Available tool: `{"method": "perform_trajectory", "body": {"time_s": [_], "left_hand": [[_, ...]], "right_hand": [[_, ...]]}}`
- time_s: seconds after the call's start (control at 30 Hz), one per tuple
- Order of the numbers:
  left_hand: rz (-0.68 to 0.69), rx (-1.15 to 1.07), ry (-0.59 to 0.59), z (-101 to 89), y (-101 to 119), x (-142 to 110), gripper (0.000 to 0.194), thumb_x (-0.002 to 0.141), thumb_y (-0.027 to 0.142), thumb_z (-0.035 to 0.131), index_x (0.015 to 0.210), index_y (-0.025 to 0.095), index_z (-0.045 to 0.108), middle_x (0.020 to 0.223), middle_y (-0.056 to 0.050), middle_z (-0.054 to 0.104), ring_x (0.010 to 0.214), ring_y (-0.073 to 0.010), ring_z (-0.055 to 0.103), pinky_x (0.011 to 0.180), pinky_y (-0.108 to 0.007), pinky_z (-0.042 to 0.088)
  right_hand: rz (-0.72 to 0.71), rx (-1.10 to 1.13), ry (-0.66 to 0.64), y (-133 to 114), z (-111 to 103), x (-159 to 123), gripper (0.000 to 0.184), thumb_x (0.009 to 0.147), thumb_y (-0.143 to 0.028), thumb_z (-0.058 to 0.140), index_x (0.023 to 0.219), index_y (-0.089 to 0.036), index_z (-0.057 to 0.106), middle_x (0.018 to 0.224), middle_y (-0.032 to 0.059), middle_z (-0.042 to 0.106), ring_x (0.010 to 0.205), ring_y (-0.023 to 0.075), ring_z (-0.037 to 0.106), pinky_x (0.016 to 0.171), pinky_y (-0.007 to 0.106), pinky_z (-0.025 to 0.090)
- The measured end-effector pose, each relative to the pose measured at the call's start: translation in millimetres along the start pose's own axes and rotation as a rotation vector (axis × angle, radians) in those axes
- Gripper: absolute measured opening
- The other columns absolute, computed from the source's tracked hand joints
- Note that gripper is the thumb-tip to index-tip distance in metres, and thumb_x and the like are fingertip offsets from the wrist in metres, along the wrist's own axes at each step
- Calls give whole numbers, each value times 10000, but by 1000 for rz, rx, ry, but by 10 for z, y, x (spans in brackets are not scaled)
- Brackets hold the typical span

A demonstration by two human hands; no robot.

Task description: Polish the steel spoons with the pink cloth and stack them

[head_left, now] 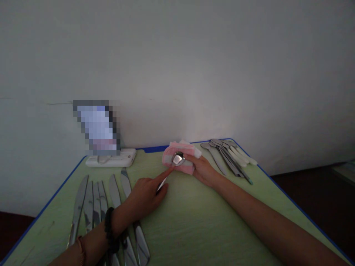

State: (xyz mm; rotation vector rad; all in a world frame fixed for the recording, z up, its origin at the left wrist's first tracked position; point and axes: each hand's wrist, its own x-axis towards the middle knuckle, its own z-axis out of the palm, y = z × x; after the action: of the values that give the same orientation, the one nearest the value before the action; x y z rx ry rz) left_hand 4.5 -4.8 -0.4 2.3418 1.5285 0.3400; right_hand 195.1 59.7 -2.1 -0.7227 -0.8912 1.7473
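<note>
My left hand (146, 194) is closed around the handle of a metal spoon (178, 158), its index finger stretched along toward the bowl. The spoon's shiny bowl points away from me and lies against a folded pink and white cloth (181, 147). My right hand (205, 170) grips that cloth from the right, with the thumb by the spoon's bowl and the other fingers hidden behind the cloth. Both hands are held above the green table. Beneath and beside my left forearm lie several table knives (101, 201), partly covered by the arm.
Several spoons (215, 157) and white-handled utensils (242, 157) lie at the back right of the green table (194, 229). A blurred-out upright screen (98, 127) stands with a white power bank-like block (127, 158) at the back left. A grey wall (194, 74) rises behind.
</note>
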Motion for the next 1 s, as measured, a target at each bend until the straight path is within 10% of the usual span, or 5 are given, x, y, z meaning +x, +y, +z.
{"method": "perform_trajectory", "body": {"time_s": [1.0], "left_hand": [[15, 11, 18, 30, -27, -2, 505, 890, 290, 357, 1388, 224, 413, 478, 63, 485, 449, -133, 506, 521, -213, 308]], "right_hand": [[-15, -16, -20, -11, 6, -6, 357, 666, -228, 701, 1021, -217, 667, 1159, 26, 667, 1030, 204, 617, 907, 379, 502]]}}
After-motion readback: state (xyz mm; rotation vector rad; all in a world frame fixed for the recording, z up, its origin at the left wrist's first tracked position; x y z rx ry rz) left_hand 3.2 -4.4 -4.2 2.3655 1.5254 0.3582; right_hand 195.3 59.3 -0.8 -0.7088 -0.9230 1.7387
